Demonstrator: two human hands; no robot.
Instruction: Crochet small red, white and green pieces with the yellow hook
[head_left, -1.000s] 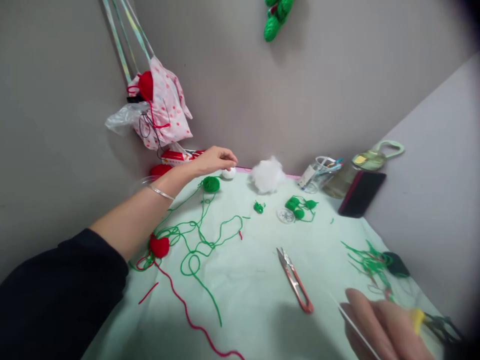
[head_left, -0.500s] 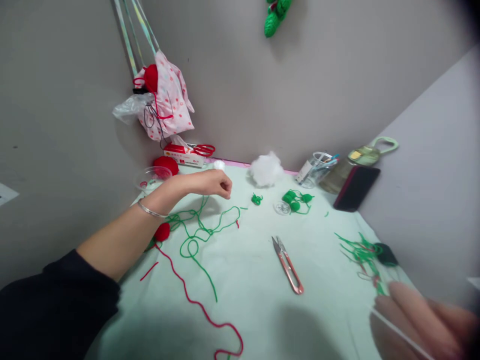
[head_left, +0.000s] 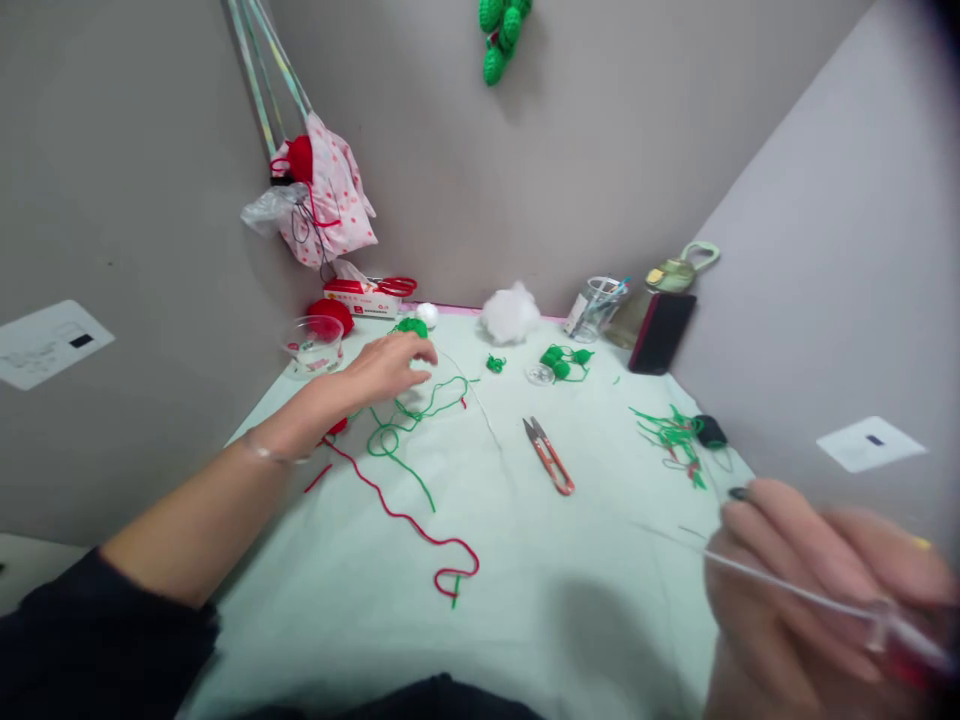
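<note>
My left hand [head_left: 391, 366] reaches over the far left of the table, fingers apart and nothing in them. Just beyond it lies a green yarn ball [head_left: 411, 327], with a white yarn ball [head_left: 427, 314] behind. Loose green yarn [head_left: 405, 470] spreads below the hand, and a red yarn strand [head_left: 390, 512] curls towards me. At the lower right, my right hand [head_left: 802, 590] is closed on white yarn [head_left: 780, 577], partly blurred. Something red [head_left: 911, 660] is by that hand, too smeared to name. A thin white strand [head_left: 480, 405] crosses the table between the hands.
Thread snips [head_left: 549, 458] lie mid-table. Behind are white stuffing [head_left: 510, 313], green crocheted pieces [head_left: 559, 362], a cup of tools [head_left: 596, 310], a bottle [head_left: 630, 318] and a phone [head_left: 663, 333]. Green scraps [head_left: 671, 432] lie right; a clear tub [head_left: 313, 345] stands left.
My left hand has gone from closed to open and shifted left, uncovering the green yarn ball. My right hand has come further into view with the white yarn. The camera view has shifted.
</note>
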